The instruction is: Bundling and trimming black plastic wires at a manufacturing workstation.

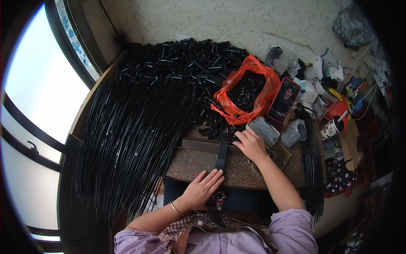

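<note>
Left grip [199,189]: palm down, fingers straight and side by side, laid across the near part of a flat row of black rods [220,155]; pressing from above, not clamped round them. Right grip [252,146]: thumb and fingertips drawn near each other beside the far end of the row; whether they touch or pinch anything, cannot tell. Rods lie roughly parallel, running from the far side of a dark bar [201,145], across it, and toward the person's lap, where the near ends are lost from view. Handling, judged by eye: each rod light, springy, fairly stiff along its length but easily bent sideways; smooth coat, likely to slide and fan out; not fragile. Best hold: flat palm over the row just near of the bar to keep it together, fingertips at the far ends for single pieces. Bar rests on the brown surface [190,166], speckled with debris. Right of the bar, pale pins [263,129], close to the right grip. Farther: red bag [272,80] of small dark parts, phone [284,100] leaning at its right side. Left: broad sheaf of long rods [127,144], reaching past the near edge; beyond, heaped black sleeves [182,63]. Far right: patterned cup [332,128] with straw.
</note>
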A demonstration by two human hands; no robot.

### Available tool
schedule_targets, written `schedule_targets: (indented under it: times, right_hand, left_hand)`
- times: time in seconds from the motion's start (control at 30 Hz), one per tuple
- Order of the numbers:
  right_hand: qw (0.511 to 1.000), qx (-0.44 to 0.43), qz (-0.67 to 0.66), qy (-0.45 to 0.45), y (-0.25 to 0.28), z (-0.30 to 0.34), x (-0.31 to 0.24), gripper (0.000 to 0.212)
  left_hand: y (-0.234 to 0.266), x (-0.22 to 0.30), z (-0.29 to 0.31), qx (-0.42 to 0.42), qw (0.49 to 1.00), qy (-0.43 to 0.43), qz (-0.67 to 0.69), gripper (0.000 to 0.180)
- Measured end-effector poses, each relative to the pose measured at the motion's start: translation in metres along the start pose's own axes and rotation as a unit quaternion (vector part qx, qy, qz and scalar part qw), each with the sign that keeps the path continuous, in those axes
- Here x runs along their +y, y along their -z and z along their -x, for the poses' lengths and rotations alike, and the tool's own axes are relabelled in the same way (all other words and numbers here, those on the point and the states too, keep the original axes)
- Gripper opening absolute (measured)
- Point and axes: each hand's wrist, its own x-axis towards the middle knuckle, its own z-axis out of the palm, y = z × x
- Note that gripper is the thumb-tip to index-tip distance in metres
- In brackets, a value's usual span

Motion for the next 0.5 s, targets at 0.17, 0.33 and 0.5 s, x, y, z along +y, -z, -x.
schedule_targets:
  times: [0.17,0.33,0.5]
  right_hand:
    - [0.998,-0.027,-0.032,0.048,0.005,0.029,0.031,0.013]
    - [0.995,-0.056,-0.084,-0.025,0.005,0.022,0.011,0.015]
    - [0.988,-0.029,-0.135,-0.074,-0.001,0.019,0.011,0.010]
  left_hand:
    - [-0.001,-0.001,0.001,-0.007,1.000,-0.003,0.025,0.075]
    - [0.002,-0.001,0.001,-0.001,0.999,-0.003,0.042,0.077]
    - [-0.002,-0.001,-0.001,0.003,1.000,-0.005,0.027,0.075]
